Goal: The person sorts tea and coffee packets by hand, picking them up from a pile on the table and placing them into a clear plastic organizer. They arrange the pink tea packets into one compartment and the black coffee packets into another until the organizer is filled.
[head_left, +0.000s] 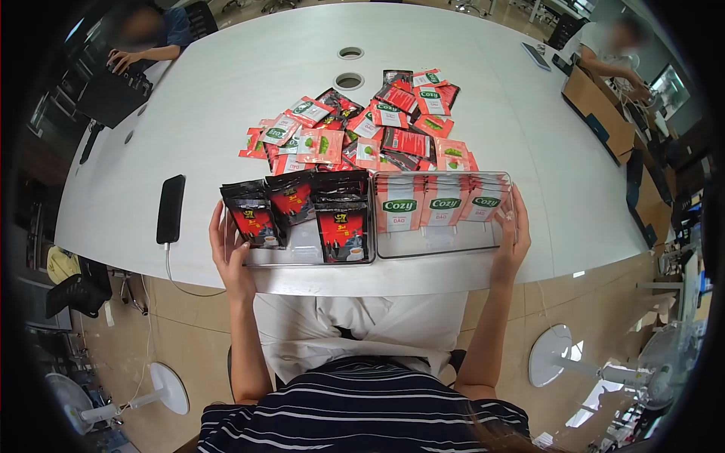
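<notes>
Two clear trays stand side by side near the table's front edge. Black and red coffee sachets [343, 232] fill much of the left tray [303, 257]. Pink and white Cozy sachets [444, 204] stand in a row along the back of the right tray [438, 243]. My left hand [231, 249] is wrapped round the left tray's outer side, thumb at its front corner. My right hand [513, 238] is curled round the right tray's outer side. Beyond both trays lies a loose, mixed pile of pink and black-red sachets [408, 142].
A black phone [171, 210] with a white cable lies left of the trays. People sit at the far left and far right, the left one by a black box [113, 94]. Cardboard boxes [596, 113] line the right edge. Two round cable holes [349, 81] are behind the pile.
</notes>
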### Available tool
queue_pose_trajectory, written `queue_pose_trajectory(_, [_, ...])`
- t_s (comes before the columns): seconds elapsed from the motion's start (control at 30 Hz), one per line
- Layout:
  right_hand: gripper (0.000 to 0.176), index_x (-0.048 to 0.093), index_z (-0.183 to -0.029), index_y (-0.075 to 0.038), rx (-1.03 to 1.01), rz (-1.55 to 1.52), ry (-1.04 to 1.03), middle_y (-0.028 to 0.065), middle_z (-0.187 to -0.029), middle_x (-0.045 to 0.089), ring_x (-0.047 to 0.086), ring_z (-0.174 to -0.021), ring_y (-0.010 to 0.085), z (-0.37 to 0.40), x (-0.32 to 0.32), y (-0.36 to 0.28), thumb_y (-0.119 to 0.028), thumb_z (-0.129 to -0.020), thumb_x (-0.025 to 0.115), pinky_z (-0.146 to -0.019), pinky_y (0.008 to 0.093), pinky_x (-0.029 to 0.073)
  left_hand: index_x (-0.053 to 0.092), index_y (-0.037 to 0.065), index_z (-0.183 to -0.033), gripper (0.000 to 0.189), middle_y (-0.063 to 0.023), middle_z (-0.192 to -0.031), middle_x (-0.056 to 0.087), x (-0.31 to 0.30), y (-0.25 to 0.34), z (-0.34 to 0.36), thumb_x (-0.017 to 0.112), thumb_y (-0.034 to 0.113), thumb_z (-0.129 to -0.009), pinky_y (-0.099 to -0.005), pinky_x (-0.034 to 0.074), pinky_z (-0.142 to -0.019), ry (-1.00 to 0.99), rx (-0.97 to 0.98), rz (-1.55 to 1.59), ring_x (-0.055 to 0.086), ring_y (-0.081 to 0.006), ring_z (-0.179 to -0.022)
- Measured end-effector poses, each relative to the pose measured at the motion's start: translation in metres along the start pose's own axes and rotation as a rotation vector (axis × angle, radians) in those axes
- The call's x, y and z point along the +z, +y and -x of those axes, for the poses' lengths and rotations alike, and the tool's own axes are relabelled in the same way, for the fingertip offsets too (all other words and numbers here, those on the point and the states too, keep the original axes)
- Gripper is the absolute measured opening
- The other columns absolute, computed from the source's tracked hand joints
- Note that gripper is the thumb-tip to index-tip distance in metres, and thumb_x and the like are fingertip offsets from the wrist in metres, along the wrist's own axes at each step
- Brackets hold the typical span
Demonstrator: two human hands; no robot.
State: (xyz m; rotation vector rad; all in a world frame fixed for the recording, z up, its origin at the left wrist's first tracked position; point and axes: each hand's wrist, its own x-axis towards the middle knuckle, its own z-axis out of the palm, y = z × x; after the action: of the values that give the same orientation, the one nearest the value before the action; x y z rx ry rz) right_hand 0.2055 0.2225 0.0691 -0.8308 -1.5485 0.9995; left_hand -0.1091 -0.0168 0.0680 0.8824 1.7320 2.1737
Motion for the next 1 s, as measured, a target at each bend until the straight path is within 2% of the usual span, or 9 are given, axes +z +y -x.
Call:
queue_pose_trajectory(0.2, [0.058, 0.04, -0.137, 0.004, -0.052, 0.078, -0.06, 0.0227, -0.125, 0.055, 0.055, -0.115, 0.0271, 0.002, 0.002, -0.004, -0.034, -0.094, 0.049, -0.097, 0.0381, 0.042, 0.035, 0.002, -0.14, 0.069, -0.0186, -0.139, 0.042, -0.001, 0.001, 0.001, 0.043, 0.005, -0.071, -0.0328, 0.036, -0.101, 0.159, -0.058, -0.01, 0.044, -0.0246, -0.126])
queue_pose_trajectory(0.33, [0.061, 0.043, -0.133, 0.006, -0.151, 0.147, -0.029, 0.0214, -0.123, 0.057, 0.056, -0.114, 0.0295, 0.0, 0.001, -0.002, -0.042, -0.096, 0.043, -0.098, 0.0399, 0.042, 0.038, 0.0, -0.136, 0.063, -0.0182, -0.138, 0.042, 0.002, 0.002, 0.003, 0.043, 0.006, -0.073, -0.0324, 0.037, -0.101, 0.236, -0.051, -0.028, 0.047, -0.0241, -0.123])
queue_pose_trajectory(0.43, [0.056, 0.053, -0.123, 0.009, -0.12, -0.067, -0.003, 0.0194, -0.119, 0.06, 0.058, -0.111, 0.0286, -0.01, -0.006, 0.003, -0.039, -0.098, 0.037, -0.097, 0.0376, 0.042, 0.038, 0.002, -0.137, 0.063, -0.016, -0.139, 0.041, 0.001, 0.0, 0.003, 0.043, 0.015, -0.076, -0.0307, 0.037, -0.1, 0.214, -0.052, -0.076, 0.045, -0.0232, -0.125])
queue_pose_trajectory(0.53, [0.046, 0.061, -0.11, 0.009, -0.076, 0.143, -0.035, 0.0171, -0.111, 0.064, 0.06, -0.105, 0.0253, -0.044, -0.019, -0.02, -0.03, -0.098, 0.04, -0.094, 0.0353, 0.044, 0.038, 0.002, -0.137, 0.062, -0.0157, -0.139, 0.041, -0.001, -0.001, 0.003, 0.043, 0.015, -0.076, -0.0309, 0.037, -0.1, 0.213, -0.054, -0.08, 0.045, -0.023, -0.124])
queue_pose_trajectory(0.57, [0.034, 0.064, -0.106, 0.006, -0.056, 0.232, -0.031, 0.0136, -0.104, 0.067, 0.062, -0.099, 0.0201, -0.059, -0.014, -0.027, -0.023, -0.095, 0.049, -0.091, 0.0345, 0.045, 0.038, 0.002, -0.137, 0.062, -0.0157, -0.138, 0.041, -0.002, -0.001, 0.003, 0.042, 0.015, -0.076, -0.0311, 0.037, -0.1, 0.212, -0.059, -0.085, 0.045, -0.0229, -0.124])
queue_pose_trajectory(0.7, [0.033, 0.065, -0.11, 0.0, -0.028, 0.419, -0.347, 0.0118, -0.107, 0.068, 0.063, -0.102, 0.0207, -0.131, 0.012, -0.018, -0.024, -0.087, 0.062, -0.093, 0.0353, 0.045, 0.041, -0.001, -0.133, 0.06, -0.018, -0.136, 0.044, 0.001, 0.001, 0.003, 0.043, 0.008, -0.074, -0.0333, 0.036, -0.101, 0.233, -0.054, -0.034, 0.046, -0.0255, -0.125])
queue_pose_trajectory(0.77, [0.044, 0.062, -0.115, -0.001, -0.174, 0.467, -0.569, 0.0146, -0.113, 0.065, 0.061, -0.108, 0.0257, -0.168, 0.034, 0.015, -0.031, -0.084, 0.065, -0.096, 0.0367, 0.043, 0.041, -0.002, -0.133, 0.059, -0.018, -0.135, 0.044, 0.002, 0.003, 0.004, 0.043, 0.009, -0.075, -0.0334, 0.036, -0.102, 0.243, -0.061, -0.047, 0.046, -0.0255, -0.125])
queue_pose_trajectory(0.83, [0.059, 0.054, -0.127, -0.003, -0.222, 0.564, -0.766, 0.0209, -0.13, 0.053, 0.052, -0.12, 0.0305, -0.193, 0.059, 0.041, -0.036, -0.08, 0.068, -0.101, 0.0374, 0.039, 0.041, -0.002, -0.132, 0.058, -0.0179, -0.135, 0.044, -0.001, 0.0, 0.004, 0.042, 0.009, -0.075, -0.0336, 0.036, -0.102, 0.231, -0.052, -0.039, 0.046, -0.0255, -0.124])
queue_pose_trajectory(1.0, [0.08, 0.038, -0.14, -0.007, -0.318, 0.748, -1.006, 0.0275, -0.146, 0.028, 0.039, -0.131, 0.0354, -0.216, 0.093, 0.067, -0.042, -0.076, 0.071, -0.107, 0.0366, 0.033, 0.041, -0.002, -0.132, 0.056, -0.0176, -0.135, 0.044, -0.003, -0.002, 0.003, 0.042, 0.009, -0.077, -0.0349, 0.036, -0.102, 0.221, -0.05, -0.04, 0.045, -0.0253, -0.125])
